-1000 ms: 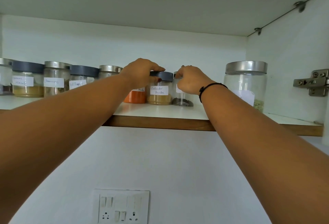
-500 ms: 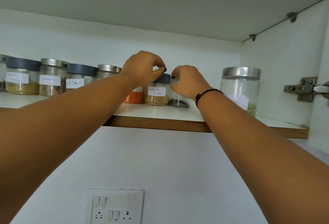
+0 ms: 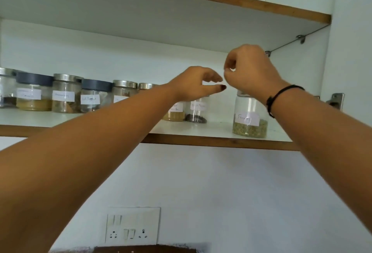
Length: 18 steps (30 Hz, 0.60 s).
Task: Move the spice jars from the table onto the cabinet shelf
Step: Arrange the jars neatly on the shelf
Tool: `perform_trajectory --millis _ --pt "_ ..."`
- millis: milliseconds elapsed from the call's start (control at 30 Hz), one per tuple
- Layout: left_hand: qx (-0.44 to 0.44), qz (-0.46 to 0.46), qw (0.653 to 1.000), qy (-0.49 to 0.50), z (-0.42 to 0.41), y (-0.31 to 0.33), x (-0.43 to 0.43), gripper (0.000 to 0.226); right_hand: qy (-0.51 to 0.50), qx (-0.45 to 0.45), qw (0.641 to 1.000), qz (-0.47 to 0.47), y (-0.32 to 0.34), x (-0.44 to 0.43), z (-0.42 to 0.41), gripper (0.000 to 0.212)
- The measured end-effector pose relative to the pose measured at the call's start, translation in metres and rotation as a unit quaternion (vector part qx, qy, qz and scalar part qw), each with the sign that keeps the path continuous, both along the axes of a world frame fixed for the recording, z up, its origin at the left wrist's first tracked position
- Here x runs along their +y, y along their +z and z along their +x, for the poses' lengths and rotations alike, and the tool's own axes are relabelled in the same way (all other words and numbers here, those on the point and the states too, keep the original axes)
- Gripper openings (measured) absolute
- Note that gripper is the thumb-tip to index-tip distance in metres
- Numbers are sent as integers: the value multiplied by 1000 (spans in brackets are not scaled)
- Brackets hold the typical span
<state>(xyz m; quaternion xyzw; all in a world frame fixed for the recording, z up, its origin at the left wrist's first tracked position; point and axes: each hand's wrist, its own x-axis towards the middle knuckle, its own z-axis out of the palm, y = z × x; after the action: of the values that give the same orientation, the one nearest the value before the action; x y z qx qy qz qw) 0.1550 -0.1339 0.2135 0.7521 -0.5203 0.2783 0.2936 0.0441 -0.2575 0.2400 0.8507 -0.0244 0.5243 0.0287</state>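
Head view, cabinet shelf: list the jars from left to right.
Cut-off steel-lidded jar → grey-lidded yellow-powder jar → steel-lidded brown-spice jar → grey-lidded pepper jar → half-hidden steel-lidded jar → tan-powder jar → black-seed jar → fennel jar. Jars mostly hidden are omitted.

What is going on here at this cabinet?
A person is filling a cabinet shelf with spice jars. A row of labelled jars stands on it. Both hands hover in front of the jars and hold nothing: the left hand is open, the right hand has curled fingers, up by the rightmost jar.
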Motion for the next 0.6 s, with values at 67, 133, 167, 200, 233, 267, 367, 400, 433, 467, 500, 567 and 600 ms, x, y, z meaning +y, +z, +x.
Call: perform_trajectory --millis 67,133,167,200,233,267,367,400,433,467,500,567,600 --pt "25 15 999 -36 -11 0 -16 46 -37 24 999 -6 -2 -11 -12 17" --pt "28 39 998 -50 -20 -3 -30 46 -59 53 997 -12 -7 -22 -18 18" --pt "27 50 997 -50 -22 -4 -36 47 -67 67 995 -9 -9 -27 -19 17" --pt "27 56 997 -50 -23 -6 -40 48 -73 78 994 0 -11 -31 -20 16" --pt "29 55 997 -50 -22 -7 -42 49 -75 81 994 12 -13 -34 -19 15" --pt "32 50 997 -51 -21 -8 -44 50 -76 79 994 24 -15 -37 -19 15" --pt "44 22 997 -59 -16 -12 -46 52 -81 68 994 34 -21 -41 -17 22" --pt "47 6 997 -65 -15 -13 -46 50 -85 68 994 27 -23 -41 -17 24" --pt "48 -11 996 -69 -14 -14 -46 47 -90 71 993 18 -25 -41 -17 24" --pt "46 -25 996 -71 -14 -14 -47 43 -95 74 993 12 -26 -41 -17 24" --pt "39 -36 996 -69 -13 -14 -48 40 -98 78 992 12 -27 -42 -17 24" --pt "20 -45 997 -62 -13 -15 -50 36 -86 81 993 31 -25 -45 -16 24" --pt "9 -47 997 -60 -13 -17 -51 35 -74 82 993 40 -24 -47 -16 24"
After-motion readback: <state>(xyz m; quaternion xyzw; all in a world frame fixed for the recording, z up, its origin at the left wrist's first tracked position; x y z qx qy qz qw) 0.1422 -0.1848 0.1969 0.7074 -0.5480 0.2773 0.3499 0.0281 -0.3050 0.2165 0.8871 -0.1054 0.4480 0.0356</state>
